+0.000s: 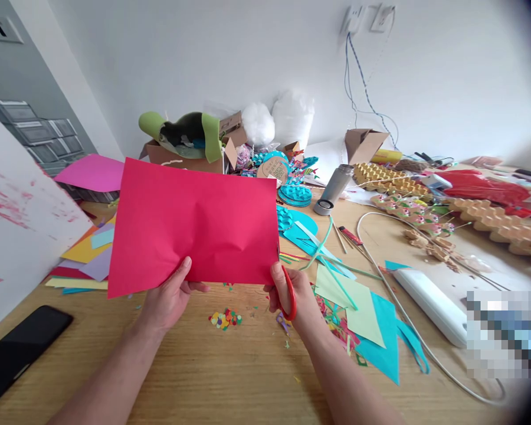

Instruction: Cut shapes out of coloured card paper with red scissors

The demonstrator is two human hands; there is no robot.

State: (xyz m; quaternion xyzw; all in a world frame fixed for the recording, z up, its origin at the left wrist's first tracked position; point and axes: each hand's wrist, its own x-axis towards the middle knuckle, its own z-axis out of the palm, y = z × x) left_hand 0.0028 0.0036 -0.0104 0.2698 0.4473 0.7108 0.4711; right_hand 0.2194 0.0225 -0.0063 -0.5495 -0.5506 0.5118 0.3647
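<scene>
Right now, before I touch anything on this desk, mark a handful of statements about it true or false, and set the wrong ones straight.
1. The left hand grips the red sheet near its lower edge. True.
2. The scissors are in the left hand. False: the right hand has the red-handled scissors.
3. A small pile of coloured paper dots lies between the forearms. True.
4. The phone lies to the right of both hands. False: the black phone is at the far left.
5. The pale green sheet partly covers a turquoise sheet. True.
</scene>
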